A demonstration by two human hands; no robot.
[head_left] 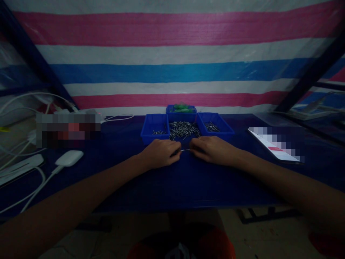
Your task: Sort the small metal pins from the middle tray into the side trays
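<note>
My left hand (163,153) and my right hand (208,149) face each other over the blue table, both with closed fingers. A thin metal piece (185,150) spans the gap between their fingertips, its ends hidden in the fingers. Just beyond my hands lies a pile of small metal parts (184,129). Blue bins flank it: the left bin (155,136) and the right bin (228,134) each hold some metal parts. A third blue bin (181,114) behind the pile holds green items (182,107).
White cables and a white case-like item (70,158) lie at the left. A phone-like device with a lit screen (280,151) is at the right. The table's front edge (188,207) runs below my hands, and a striped sheet (172,72) hangs behind.
</note>
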